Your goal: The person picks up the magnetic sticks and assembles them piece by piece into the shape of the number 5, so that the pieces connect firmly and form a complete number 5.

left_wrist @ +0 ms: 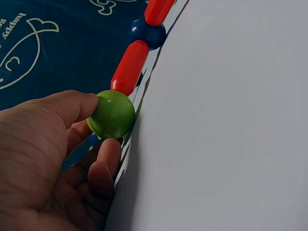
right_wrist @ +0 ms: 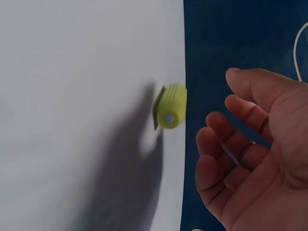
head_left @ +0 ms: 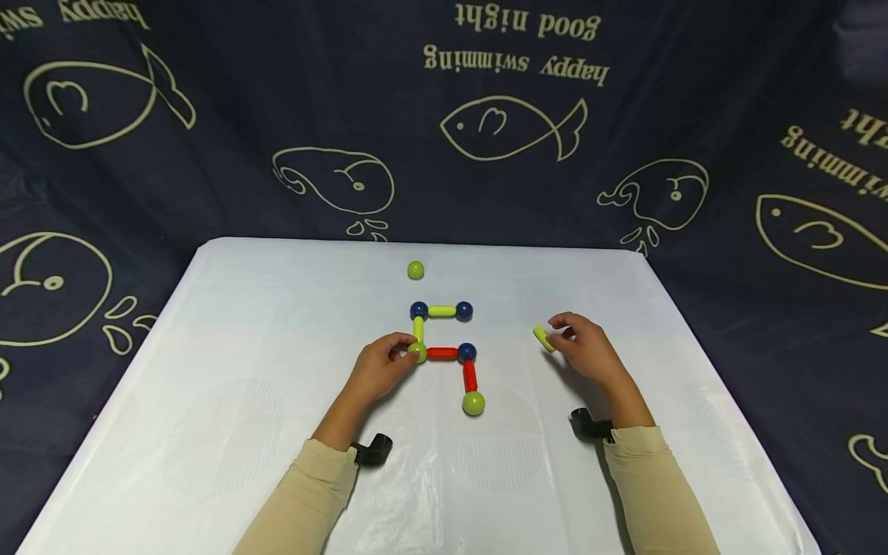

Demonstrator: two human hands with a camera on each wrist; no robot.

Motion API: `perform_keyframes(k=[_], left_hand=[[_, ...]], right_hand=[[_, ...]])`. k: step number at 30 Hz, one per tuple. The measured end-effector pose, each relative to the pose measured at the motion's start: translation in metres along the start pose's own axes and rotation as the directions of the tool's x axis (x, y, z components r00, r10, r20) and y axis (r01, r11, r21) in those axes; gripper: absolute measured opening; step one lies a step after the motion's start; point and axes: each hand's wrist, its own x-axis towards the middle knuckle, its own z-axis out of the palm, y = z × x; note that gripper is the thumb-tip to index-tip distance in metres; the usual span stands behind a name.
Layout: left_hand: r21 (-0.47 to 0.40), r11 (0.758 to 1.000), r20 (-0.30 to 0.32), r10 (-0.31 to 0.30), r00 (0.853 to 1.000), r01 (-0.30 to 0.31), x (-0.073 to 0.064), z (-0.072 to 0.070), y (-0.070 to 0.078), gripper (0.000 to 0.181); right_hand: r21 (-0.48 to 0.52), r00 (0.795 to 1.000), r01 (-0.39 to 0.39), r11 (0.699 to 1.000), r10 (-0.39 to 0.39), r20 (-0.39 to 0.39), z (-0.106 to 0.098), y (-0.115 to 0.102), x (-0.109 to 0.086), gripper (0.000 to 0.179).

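Observation:
In the head view, my left hand [head_left: 380, 368] pinches a green ball [left_wrist: 113, 114] at the corner of a flat chain of magnetic rods and balls. From that ball a red rod [head_left: 442, 354] runs right to a blue ball [head_left: 467, 352]. A second red rod [head_left: 470, 376] links it to another green ball [head_left: 474, 404]. A yellow-green rod [head_left: 418, 330] leads away to a blue ball [head_left: 419, 310]. My right hand [head_left: 586, 350] hovers beside a loose yellow-green rod [right_wrist: 172, 107] on the table, fingers loosely bent and apart from it in the right wrist view.
Beyond the chain lies a loose green ball [head_left: 415, 270]. Another yellow-green rod [head_left: 442, 311] joins the far blue ball to one more blue ball [head_left: 464, 311]. A white cloth covers the table [head_left: 277, 308]; a dark printed curtain [head_left: 513, 200] hangs behind it.

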Motion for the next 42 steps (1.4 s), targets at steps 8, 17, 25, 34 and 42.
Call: perform_keyframes(k=[8,17,25,34,42], left_hand=[[0.004,1.000,0.004,-0.010,1.000,0.010,0.000,0.000,0.001,0.025],[0.004,1.000,0.003,-0.004,1.000,0.004,0.000,0.000,0.002,0.025],[0.015,1.000,0.004,-0.012,1.000,0.012,-0.001,0.000,0.002,0.025],[0.000,1.000,0.001,-0.011,1.000,0.011,-0.001,0.000,0.002,0.025],[0.006,1.000,-0.026,0.012,1.000,-0.012,-0.001,0.001,0.000,0.023]], right_hand=[[0.016,0.996,-0.027,1.000,0.026,0.086,0.003,0.010,0.009,0.040],[-0.007,0.990,-0.033,0.999,0.034,0.134,0.011,0.014,0.013,0.044],[-0.044,0.988,0.003,0.999,0.004,0.152,0.015,0.013,0.014,0.038],[0.045,0.985,0.028,0.999,-0.035,0.171,0.018,0.004,0.010,0.032],[0.162,0.971,0.071,0.984,-0.106,0.215,0.028,-0.018,0.007,0.029]])
